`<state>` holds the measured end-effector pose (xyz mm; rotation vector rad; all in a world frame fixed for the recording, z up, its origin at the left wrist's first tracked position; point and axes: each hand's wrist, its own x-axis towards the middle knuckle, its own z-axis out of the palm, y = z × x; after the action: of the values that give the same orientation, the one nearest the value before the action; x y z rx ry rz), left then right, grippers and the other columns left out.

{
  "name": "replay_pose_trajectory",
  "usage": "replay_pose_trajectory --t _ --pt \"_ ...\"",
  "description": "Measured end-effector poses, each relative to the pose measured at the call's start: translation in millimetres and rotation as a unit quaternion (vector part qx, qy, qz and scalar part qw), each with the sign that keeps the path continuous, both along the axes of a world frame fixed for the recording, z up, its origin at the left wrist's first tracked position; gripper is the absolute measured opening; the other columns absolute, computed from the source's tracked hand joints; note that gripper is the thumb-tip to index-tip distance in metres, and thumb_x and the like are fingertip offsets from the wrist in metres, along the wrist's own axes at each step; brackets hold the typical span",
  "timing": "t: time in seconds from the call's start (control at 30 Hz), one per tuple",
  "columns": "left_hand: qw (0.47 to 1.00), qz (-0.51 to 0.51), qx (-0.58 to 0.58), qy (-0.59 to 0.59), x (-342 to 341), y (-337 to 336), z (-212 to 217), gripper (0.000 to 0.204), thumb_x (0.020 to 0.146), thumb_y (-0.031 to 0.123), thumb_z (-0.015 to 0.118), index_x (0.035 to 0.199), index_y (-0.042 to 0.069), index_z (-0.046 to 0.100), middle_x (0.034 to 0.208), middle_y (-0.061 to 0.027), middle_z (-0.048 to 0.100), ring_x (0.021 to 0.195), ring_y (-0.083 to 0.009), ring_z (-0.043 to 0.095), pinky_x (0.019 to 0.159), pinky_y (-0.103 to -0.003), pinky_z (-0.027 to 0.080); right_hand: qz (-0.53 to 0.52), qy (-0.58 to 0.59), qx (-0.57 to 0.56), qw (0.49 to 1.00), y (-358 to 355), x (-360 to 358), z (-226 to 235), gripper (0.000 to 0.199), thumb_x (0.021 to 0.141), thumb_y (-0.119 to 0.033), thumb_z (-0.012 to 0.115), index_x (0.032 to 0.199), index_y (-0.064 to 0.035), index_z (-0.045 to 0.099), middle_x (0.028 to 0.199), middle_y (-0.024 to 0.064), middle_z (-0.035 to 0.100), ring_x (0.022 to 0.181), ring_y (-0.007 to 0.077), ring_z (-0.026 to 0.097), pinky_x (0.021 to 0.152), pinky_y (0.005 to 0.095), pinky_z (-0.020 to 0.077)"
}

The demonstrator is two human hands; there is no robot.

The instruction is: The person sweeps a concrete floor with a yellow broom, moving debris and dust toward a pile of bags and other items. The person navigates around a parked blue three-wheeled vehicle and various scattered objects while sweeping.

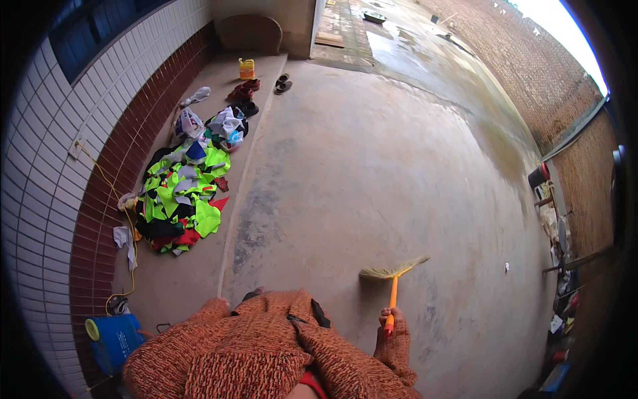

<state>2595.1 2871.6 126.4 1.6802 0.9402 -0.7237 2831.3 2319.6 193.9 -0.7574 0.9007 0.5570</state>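
My right hand (391, 314) is closed around the orange handle of a broom (394, 296), close to the handle's upper end. The broom's straw-coloured bristles (382, 273) spread sideways low over the concrete floor in front of me. My left arm, in an orange-brown knit sleeve (176, 336), bends across at the left. Its hand is not distinguishable past the cuff and the jacket front.
Along the tiled wall (50, 179) lies a heap of neon-green, black and red cloth scraps (179, 193). Bags (228, 126), shoes (244, 91) and a yellow jug (246, 68) stand beyond. A blue bucket (114, 340) is at lower left. Clutter (563, 292) lines the right wall; a white scrap (507, 267) lies on the floor.
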Motion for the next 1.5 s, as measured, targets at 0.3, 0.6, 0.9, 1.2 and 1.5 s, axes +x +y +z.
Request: replay_pose_trajectory --t 0.3,0.6,0.9,1.2,1.5 --pt "0.998 -0.061 0.006 0.005 27 -16 -3 0.029 0.079 0.017 0.049 0.102 -0.002 0.047 0.087 -0.0094 0.055 0.077 -0.0172 0.053 0.066 -0.029 0.045 -0.097 -0.010 0.278 0.956 13 -105 47 0.010 0.079 -0.010 0.040 0.087 -0.0057 0.037 0.066 0.0031 0.039 0.048 0.0072 0.040 0.042 0.0221 0.0362" --pt "0.989 -0.139 0.030 0.042 46 -13 3 0.028 0.079 0.016 0.049 0.102 0.000 0.047 0.086 -0.0090 0.055 0.076 -0.0170 0.054 0.065 -0.029 0.045 -0.085 -0.021 0.355 0.931 -39 -125 -39 0.029 0.079 -0.015 0.042 0.088 0.0119 0.038 0.059 -0.0007 0.039 0.043 0.0072 0.032 0.041 0.0212 0.0298" --pt "0.978 -0.190 0.036 0.072 52 -17 7 0.027 0.079 0.016 0.049 0.103 0.002 0.048 0.085 -0.0085 0.055 0.076 -0.0168 0.054 0.064 -0.029 0.045 -0.283 -0.083 0.058 0.954 -51 -189 28 0.025 0.074 -0.002 0.048 0.093 -0.0136 0.036 0.068 0.0031 0.040 0.049 0.0071 0.041 0.044 0.0210 0.0396" --pt "0.976 -0.207 0.028 0.066 68 -19 -5 0.027 0.079 0.015 0.049 0.103 0.004 0.048 0.085 -0.0080 0.055 0.076 -0.0166 0.054 0.062 -0.029 0.045 -0.358 0.064 0.038 0.931 -12 -242 86 0.008 0.070 -0.002 0.047 0.070 -0.0005 0.039 0.060 0.0034 0.042 0.048 0.0089 0.043 0.041 0.0181 0.0425" --pt "0.976 -0.207 0.045 0.055 63 -14 7 0.026 0.079 0.014 0.050 0.103 0.005 0.048 0.084 -0.0075 0.055 0.076 -0.0163 0.054 0.061 -0.028 0.046 0.021 -0.152 -0.457 0.876 -6 -235 35 0.011 0.076 -0.009 0.042 0.068 -0.0012 0.040 0.057 0.0050 0.041 0.051 0.0144 0.041 0.049 0.0263 0.0387"
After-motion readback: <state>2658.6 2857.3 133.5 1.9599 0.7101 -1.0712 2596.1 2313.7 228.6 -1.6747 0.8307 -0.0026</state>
